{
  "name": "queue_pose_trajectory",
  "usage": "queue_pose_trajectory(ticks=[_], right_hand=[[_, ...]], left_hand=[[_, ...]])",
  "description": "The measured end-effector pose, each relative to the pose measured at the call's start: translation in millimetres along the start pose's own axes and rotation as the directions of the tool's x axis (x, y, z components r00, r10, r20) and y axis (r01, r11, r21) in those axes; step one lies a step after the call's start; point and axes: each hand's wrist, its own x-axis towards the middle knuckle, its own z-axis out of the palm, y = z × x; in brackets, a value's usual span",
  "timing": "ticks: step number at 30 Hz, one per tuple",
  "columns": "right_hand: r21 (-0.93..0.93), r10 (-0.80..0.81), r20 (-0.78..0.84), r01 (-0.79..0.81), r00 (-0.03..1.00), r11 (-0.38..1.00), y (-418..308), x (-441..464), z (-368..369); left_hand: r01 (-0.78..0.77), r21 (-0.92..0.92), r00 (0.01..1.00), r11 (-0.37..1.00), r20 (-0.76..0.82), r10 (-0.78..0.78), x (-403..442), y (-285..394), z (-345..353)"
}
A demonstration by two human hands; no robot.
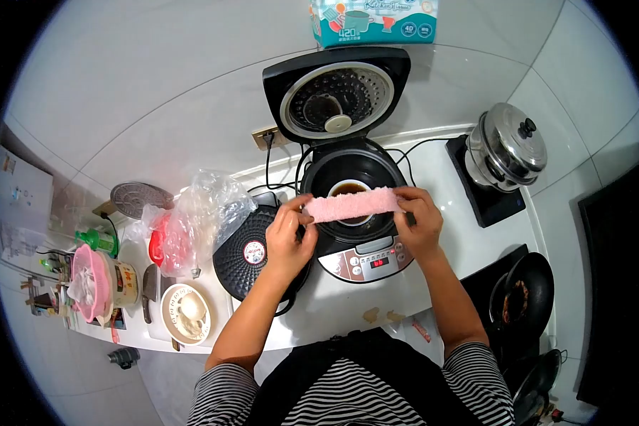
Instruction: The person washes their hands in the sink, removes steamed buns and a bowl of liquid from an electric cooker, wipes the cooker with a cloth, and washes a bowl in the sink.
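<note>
Arms (250, 323) stretched forward — left grip (289, 234) and right grip (419, 224) pinching — roughly level.

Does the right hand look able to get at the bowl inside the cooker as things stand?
Probably yes, though not freely: the lid stands open and the right hand is close by, but it grips one end of the pink cloth, which is held across the middle of the bowl.

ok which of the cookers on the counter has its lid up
The electric cooker under the fuzzy pink strip: its lid stands raised behind it. The steel pot at right is covered, the black griddle at left shut.
</note>
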Motion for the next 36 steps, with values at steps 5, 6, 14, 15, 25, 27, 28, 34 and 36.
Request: queue_pose_trajectory(ticks=[5,6,14,15,25,27,28,34,36], right_hand=[[0.403,0.449,-0.044,-0.395,0.892,0.825,-22.4,-23.9,-9.2],[0.355,0.41,-0.056,-0.366,0.91,0.86,-23.3,-25.4,-14.0],[0.73,0.789,0.003,-0.54,0.614,0.418,-42.6,-40.3,-19.9],[0.729,0.788,0.001,-0.54,0.615,0.421,-44.4,-40.9,-19.1],[0.624,0.796,0.047,-0.64,0.603,0.448,-70.8,-43.9,-15.9],[0.518,0.719,0.083,-0.646,0.69,0.56,-73.0,-46.1,-15.4],[0.44,0.68,0.09,-0.642,0.727,0.628,-73.6,-45.2,-17.2],[0.389,0.685,0.115,-0.667,0.72,0.635,-72.6,-45.2,-23.3],[0.322,0.629,0.127,-0.632,0.767,0.705,-74.3,-43.3,-25.1]], left_hand=[[0.377,-0.275,0.913,0.884,0.27,-0.306,-20.9,25.7,-5.0],[0.417,-0.301,0.884,0.857,0.355,-0.305,-19.5,36.2,-7.3],[0.667,-0.472,0.665,0.576,0.726,-0.175,-38.9,82.1,18.9],[0.581,-0.474,0.69,0.662,0.717,-0.092,-44.8,80.5,25.4],[0.848,-0.455,0.505,0.271,0.849,-0.156,-68.3,70.4,42.9],[0.861,-0.453,0.495,0.232,0.85,-0.178,-62.1,78.2,39.6],[0.872,-0.452,0.486,0.189,0.85,-0.204,-60.2,81.1,38.5],[0.876,-0.478,0.483,0.068,0.86,-0.168,-62.1,71.0,34.5],[0.872,-0.488,0.471,-0.046,0.861,-0.191,-64.0,67.9,32.5]])
